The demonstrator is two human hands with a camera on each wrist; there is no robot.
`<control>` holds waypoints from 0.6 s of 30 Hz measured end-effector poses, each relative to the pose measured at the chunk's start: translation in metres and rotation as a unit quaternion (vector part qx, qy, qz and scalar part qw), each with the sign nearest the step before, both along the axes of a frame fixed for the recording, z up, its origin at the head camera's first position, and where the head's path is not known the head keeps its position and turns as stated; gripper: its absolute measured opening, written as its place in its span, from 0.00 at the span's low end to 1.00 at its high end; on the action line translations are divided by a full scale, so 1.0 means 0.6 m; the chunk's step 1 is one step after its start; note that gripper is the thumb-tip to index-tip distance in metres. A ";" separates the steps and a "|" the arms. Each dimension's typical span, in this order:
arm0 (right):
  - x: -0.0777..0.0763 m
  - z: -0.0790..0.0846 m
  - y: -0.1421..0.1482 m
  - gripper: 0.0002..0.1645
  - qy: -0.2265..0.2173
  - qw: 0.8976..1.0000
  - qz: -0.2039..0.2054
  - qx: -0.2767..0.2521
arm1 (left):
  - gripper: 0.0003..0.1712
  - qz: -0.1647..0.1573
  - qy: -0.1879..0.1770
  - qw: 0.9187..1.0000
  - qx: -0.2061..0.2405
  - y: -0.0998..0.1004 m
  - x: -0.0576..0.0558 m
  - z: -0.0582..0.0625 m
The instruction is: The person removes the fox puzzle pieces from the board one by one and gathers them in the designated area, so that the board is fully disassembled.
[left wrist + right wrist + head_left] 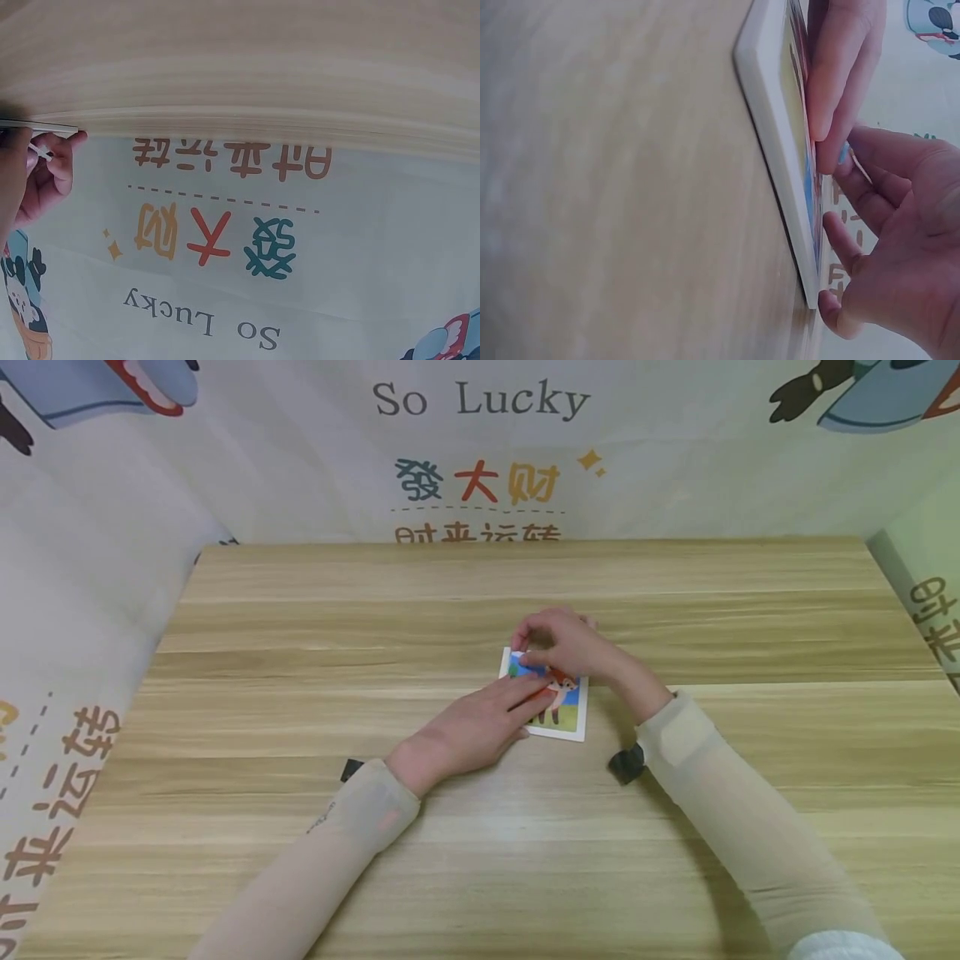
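Observation:
A small white-framed picture board (568, 737) lies flat on the table, showing an orange fox (562, 695) on grass against blue. My left hand (480, 718) rests its extended fingers on the picture, covering the board's lower left. Over the upper edge, my right hand (573, 643) pinches a small thin piece (844, 154) between thumb and forefinger; a bit of blue shows on it. The piece appears as a tilted pale sliver (40, 152) in the left wrist view. Its full outline is hidden by the fingers.
The wood-grain table (300, 693) extends around both hands. A printed cloth (300, 468) with lettering hangs behind it and along the sides. Black wrist devices (627, 764) protrude from the beige sleeves (750, 827), close to the tabletop.

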State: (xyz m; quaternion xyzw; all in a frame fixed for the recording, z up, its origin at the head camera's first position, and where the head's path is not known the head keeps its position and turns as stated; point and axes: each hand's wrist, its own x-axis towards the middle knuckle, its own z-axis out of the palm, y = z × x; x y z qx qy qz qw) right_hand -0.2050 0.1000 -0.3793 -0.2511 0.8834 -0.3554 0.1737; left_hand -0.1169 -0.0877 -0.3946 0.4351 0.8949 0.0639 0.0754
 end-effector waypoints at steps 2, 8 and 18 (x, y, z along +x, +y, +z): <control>-0.001 -0.001 0.000 0.03 -0.002 1.000 0.000 -0.014 | 0.32 0.001 -0.004 1.000 -0.001 0.000 0.000 0.001; -0.004 -0.004 0.000 0.03 -0.020 0.999 -0.012 -0.028 | 0.32 0.003 -0.008 1.000 -0.003 0.001 0.000 0.000; -0.006 -0.004 0.001 0.08 -0.045 0.999 -0.027 -0.010 | 0.32 -0.002 0.003 1.000 0.001 0.000 -0.001 -0.001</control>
